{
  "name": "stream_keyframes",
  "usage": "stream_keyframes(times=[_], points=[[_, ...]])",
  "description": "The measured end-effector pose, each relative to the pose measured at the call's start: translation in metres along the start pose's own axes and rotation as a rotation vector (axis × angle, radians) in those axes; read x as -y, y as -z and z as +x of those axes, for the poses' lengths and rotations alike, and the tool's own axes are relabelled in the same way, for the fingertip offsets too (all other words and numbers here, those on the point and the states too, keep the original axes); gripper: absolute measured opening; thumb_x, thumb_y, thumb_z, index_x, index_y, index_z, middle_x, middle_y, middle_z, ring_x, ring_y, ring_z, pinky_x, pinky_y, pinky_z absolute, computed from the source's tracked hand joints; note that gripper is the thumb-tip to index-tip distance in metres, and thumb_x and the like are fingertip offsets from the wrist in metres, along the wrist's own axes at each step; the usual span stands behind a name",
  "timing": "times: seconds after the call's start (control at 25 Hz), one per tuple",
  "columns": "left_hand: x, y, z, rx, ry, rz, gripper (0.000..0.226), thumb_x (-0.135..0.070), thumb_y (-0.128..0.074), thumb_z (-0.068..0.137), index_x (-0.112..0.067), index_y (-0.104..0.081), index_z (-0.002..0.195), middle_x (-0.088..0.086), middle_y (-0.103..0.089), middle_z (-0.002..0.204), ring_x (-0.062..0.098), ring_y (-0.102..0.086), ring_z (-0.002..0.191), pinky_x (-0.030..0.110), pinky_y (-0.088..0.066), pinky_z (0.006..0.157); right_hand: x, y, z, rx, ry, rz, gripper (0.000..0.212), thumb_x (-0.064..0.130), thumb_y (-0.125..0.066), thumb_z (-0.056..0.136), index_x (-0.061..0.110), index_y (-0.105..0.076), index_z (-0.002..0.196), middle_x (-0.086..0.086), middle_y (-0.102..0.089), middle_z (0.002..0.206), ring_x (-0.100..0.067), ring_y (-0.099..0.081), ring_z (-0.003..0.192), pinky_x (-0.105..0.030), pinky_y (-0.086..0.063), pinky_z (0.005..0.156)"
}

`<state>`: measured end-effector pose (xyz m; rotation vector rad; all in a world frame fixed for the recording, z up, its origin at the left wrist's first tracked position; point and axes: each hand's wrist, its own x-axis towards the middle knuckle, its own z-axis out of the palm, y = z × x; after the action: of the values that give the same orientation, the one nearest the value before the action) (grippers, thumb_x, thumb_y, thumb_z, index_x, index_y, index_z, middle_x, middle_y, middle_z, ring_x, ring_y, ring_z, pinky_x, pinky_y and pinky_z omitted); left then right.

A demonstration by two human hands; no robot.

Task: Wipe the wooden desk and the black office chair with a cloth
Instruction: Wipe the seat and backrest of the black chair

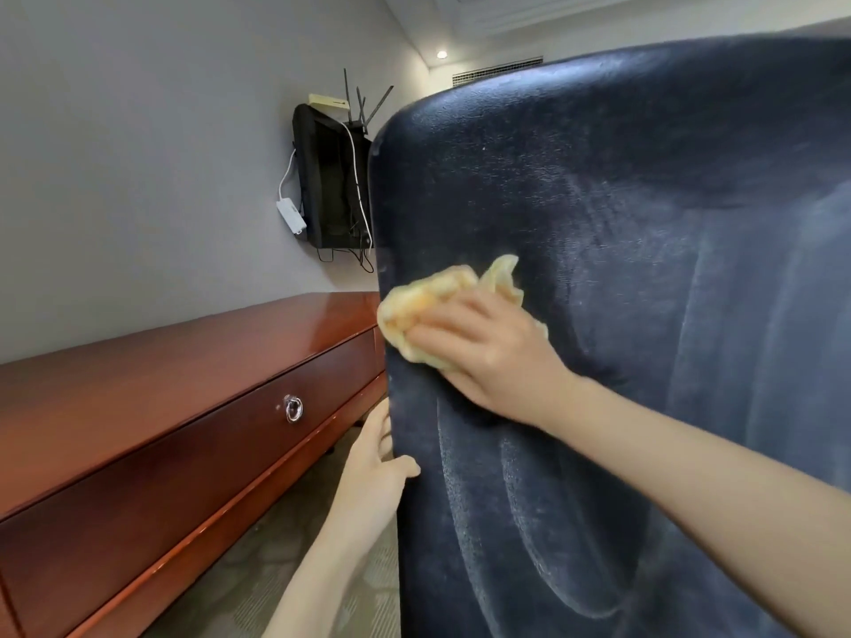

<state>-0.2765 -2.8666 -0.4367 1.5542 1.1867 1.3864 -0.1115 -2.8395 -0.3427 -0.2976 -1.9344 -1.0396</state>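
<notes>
Your right hand [479, 356] presses the bunched cloth [442, 306] on the chair back [644, 269] near its left edge, which your left hand [373, 467] grips just below; unwiped back stretches rightward.

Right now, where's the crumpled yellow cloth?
In the head view, the crumpled yellow cloth is pressed under the right hand against the back of the black office chair, near its left edge, just above the left hand.
</notes>
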Motion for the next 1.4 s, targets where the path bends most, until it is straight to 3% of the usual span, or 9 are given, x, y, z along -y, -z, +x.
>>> stream_keyframes(times=[0.12, 0.32, 0.44, 0.56, 0.8, 0.96, 1.16, 1.28, 1.4], points=[[0.001, 0.003, 0.001, 0.004, -0.014, 0.015, 0.071, 0.021, -0.047, 0.081, -0.036, -0.044, 0.124, -0.022, -0.059, 0.115, -0.015, -0.058, 0.097, 0.004, -0.046, 0.07, 0.018, -0.004, -0.039, 0.22, 0.15, 0.042, 0.013, 0.008, -0.061, 0.085, 0.011, -0.072, 0.092, -0.003, -0.068, 0.091, -0.027, -0.06, 0.076, -0.039, -0.049, 0.067], [0.0, 0.005, -0.005, 0.028, -0.016, 0.101, 0.067, 0.012, -0.05, 0.088, -0.038, -0.038, 0.13, -0.012, -0.046, 0.14, 0.006, -0.047, 0.126, 0.02, -0.043, 0.098, 0.028, 0.02, -0.086, 0.643, 0.505, -0.176, 0.022, 0.012, -0.071, 0.074, 0.022, -0.064, 0.092, 0.009, -0.058, 0.074, -0.017, -0.055, 0.065, -0.032, -0.044, 0.075], [0.0, 0.004, -0.005, 0.027, -0.015, 0.13, 0.066, 0.008, -0.05, 0.091, -0.042, -0.034, 0.13, -0.014, -0.042, 0.143, 0.006, -0.042, 0.131, 0.016, -0.04, 0.094, 0.017, 0.027, -0.075, 0.642, 0.464, -0.214, 0.027, -0.008, -0.058, 0.075, 0.013, -0.048, 0.088, 0.004, -0.055, 0.072, -0.017, -0.047, 0.06, -0.037, -0.045, 0.071], [-0.001, 0.003, -0.007, 0.009, -0.016, 0.104, 0.069, 0.014, -0.045, 0.09, -0.046, -0.034, 0.122, -0.016, -0.043, 0.141, -0.001, -0.041, 0.124, 0.01, -0.039, 0.089, -0.003, 0.028, -0.032, 0.519, 0.27, -0.274, 0.034, -0.007, -0.031, 0.096, 0.015, -0.056, 0.103, 0.0, -0.061, 0.101, -0.022, -0.045, 0.084, -0.042, -0.04, 0.085], [0.003, 0.002, -0.006, -0.01, -0.034, 0.133, 0.068, 0.011, -0.043, 0.092, -0.042, -0.033, 0.132, -0.015, -0.039, 0.144, 0.003, -0.037, 0.131, 0.022, -0.032, 0.105, -0.014, 0.019, 0.08, -0.107, -0.048, -0.183, 0.011, -0.002, -0.066, 0.081, 0.006, -0.073, 0.085, -0.012, -0.067, 0.086, -0.033, -0.062, 0.082, -0.039, -0.049, 0.055], [0.008, 0.002, -0.004, -0.031, -0.075, 0.126, 0.073, 0.016, -0.036, 0.091, -0.051, -0.033, 0.121, -0.022, -0.043, 0.134, -0.008, -0.041, 0.12, -0.002, -0.033, 0.088, 0.016, -0.014, 0.07, -0.002, -0.015, -0.313, 0.014, -0.004, -0.063, 0.072, 0.007, -0.07, 0.077, -0.013, -0.063, 0.077, -0.032, -0.062, 0.08, -0.036, -0.048, 0.056], [0.018, 0.008, -0.001, 0.009, -0.109, 0.154, 0.077, 0.019, -0.032, 0.088, -0.043, -0.029, 0.134, -0.034, -0.043, 0.124, -0.029, -0.041, 0.106, -0.004, -0.033, 0.084, 0.047, -0.043, 0.003, 0.11, -0.063, -0.244, 0.022, -0.004, -0.058, 0.072, 0.012, -0.069, 0.083, -0.01, -0.06, 0.079, -0.029, -0.058, 0.086, -0.03, -0.044, 0.055], [0.019, 0.013, -0.006, 0.034, -0.131, 0.2, 0.07, 0.018, -0.033, 0.086, -0.029, -0.043, 0.136, -0.021, -0.053, 0.129, -0.014, -0.045, 0.12, 0.005, -0.035, 0.097, 0.063, -0.047, -0.039, 0.179, -0.074, -0.247, 0.026, 0.002, -0.059, 0.078, 0.018, -0.069, 0.096, -0.006, -0.06, 0.083, -0.025, -0.053, 0.088, -0.03, -0.043, 0.059], [0.018, 0.021, -0.017, 0.06, -0.151, 0.297, 0.074, 0.016, -0.037, 0.087, -0.04, -0.037, 0.135, -0.026, -0.048, 0.133, -0.012, -0.041, 0.124, -0.001, -0.029, 0.095, 0.067, -0.03, -0.081, 0.289, -0.029, -0.262, 0.023, 0.005, -0.06, 0.084, 0.022, -0.067, 0.098, 0.0, -0.056, 0.074, -0.023, -0.052, 0.076, -0.033, -0.048, 0.058]])
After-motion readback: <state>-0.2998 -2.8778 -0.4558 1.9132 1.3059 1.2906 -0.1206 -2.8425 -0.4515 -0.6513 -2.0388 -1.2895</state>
